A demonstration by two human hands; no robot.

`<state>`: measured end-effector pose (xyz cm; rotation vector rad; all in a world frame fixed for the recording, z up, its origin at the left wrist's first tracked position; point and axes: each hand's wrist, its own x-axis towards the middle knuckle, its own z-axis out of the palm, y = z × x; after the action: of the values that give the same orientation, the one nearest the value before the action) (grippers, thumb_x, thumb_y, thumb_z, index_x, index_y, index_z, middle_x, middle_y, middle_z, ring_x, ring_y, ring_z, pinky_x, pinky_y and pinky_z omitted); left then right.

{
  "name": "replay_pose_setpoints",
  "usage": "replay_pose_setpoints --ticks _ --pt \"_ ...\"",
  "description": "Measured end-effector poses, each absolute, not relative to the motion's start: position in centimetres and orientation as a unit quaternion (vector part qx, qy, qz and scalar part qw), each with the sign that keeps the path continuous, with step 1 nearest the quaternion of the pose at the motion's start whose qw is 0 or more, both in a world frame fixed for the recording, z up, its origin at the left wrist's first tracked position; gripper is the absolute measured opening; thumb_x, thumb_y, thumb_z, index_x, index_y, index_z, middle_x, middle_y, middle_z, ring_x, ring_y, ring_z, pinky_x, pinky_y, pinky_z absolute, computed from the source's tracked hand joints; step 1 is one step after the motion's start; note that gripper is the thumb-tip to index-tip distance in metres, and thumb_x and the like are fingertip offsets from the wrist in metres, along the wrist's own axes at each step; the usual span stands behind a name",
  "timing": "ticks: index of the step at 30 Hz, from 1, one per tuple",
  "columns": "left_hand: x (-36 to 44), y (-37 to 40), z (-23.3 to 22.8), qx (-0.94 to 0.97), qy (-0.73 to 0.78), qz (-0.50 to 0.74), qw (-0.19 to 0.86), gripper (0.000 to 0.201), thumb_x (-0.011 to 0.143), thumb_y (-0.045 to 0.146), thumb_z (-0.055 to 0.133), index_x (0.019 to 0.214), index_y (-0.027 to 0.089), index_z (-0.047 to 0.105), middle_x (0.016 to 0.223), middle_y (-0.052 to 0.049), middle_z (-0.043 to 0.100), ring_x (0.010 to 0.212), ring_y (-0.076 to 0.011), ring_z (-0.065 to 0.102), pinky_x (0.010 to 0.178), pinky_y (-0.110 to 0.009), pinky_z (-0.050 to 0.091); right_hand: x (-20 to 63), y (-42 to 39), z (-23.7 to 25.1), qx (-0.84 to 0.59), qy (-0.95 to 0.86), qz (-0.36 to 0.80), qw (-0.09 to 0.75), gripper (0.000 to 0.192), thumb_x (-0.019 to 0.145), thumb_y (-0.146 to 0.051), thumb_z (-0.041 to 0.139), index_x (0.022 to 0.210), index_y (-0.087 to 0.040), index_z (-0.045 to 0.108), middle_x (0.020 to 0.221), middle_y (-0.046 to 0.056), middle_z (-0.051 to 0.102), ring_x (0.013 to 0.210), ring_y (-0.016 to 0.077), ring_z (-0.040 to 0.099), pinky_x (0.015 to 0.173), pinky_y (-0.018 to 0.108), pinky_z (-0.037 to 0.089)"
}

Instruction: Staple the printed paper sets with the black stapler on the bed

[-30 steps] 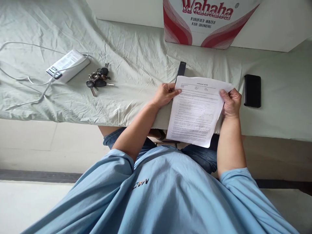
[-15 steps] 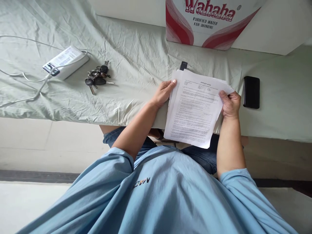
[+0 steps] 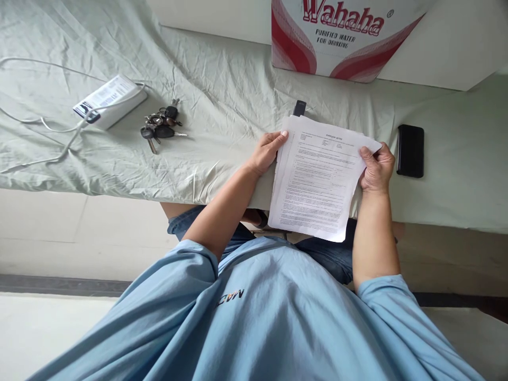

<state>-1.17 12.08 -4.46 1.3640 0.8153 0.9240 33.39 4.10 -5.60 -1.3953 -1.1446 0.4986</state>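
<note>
Several printed sheets of paper (image 3: 317, 182) lie loosely stacked between my hands, the lower part hanging past the table's near edge above my lap. My left hand (image 3: 269, 152) pinches their upper left edge, thumb on top. At the upper right, my right hand (image 3: 377, 166) is closed on the sheets, its thumb on the front and its fingers behind. The sheets are slightly out of line with each other. A small black object (image 3: 300, 108) sticks out beyond the top edge of the paper; the rest of it is hidden.
A black phone (image 3: 410, 151) lies right of my right hand. To the left are a bunch of keys (image 3: 162, 123) and a white box-like device (image 3: 111, 100) with a white cable (image 3: 59, 157). A Wahaha water carton (image 3: 337, 53) stands at the back on the pale green cloth (image 3: 222, 106).
The sheets have shifted slightly to the right, and the top ones sit a little differently against each other. Both hands keep their hold, nearly still.
</note>
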Motion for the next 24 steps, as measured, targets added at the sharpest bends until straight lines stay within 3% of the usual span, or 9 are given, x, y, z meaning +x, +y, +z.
replay_pose_setpoints --ticks 4,11,19,24 --pt "-1.1 11.9 -4.3 0.586 0.361 0.404 0.602 0.091 0.101 0.105 0.056 0.122 0.022 0.085 0.094 -0.013 0.088 0.106 -0.0386 0.092 0.086 -0.051 0.078 33.5 4.1 -5.7 -0.611 -0.492 0.216 0.581 0.076 0.082 -0.103 0.082 0.096 -0.029 0.068 0.092 0.004 0.071 0.096 0.031 0.079 0.085 0.052 0.069" --pt "-1.2 11.9 -4.2 0.588 0.358 0.391 0.612 0.089 0.097 0.104 0.065 0.127 0.023 0.085 0.104 -0.014 0.09 0.118 -0.0407 0.09 0.092 -0.051 0.078 34.3 4.0 -6.7 -0.59 -0.524 0.218 0.575 0.069 0.088 -0.096 0.082 0.1 -0.029 0.071 0.096 0.006 0.072 0.098 0.0312 0.077 0.083 0.051 0.066" --pt "-1.5 12.0 -4.4 0.595 0.343 0.379 0.62 0.089 0.093 0.104 0.072 0.122 0.021 0.086 0.102 -0.014 0.09 0.114 -0.0407 0.091 0.094 -0.053 0.078 33.5 3.9 -5.6 -0.603 -0.52 0.213 0.566 0.076 0.084 -0.104 0.079 0.096 -0.029 0.069 0.087 0.003 0.067 0.088 0.0278 0.073 0.077 0.047 0.064" --pt "-1.5 11.8 -3.9 0.588 0.333 0.372 0.636 0.086 0.095 0.102 0.071 0.119 0.021 0.086 0.103 -0.014 0.089 0.111 -0.0371 0.09 0.096 -0.049 0.075 33.1 3.8 -5.4 -0.609 -0.527 0.201 0.558 0.075 0.088 -0.103 0.076 0.103 -0.03 0.072 0.094 0.005 0.071 0.096 0.0308 0.077 0.082 0.05 0.067"
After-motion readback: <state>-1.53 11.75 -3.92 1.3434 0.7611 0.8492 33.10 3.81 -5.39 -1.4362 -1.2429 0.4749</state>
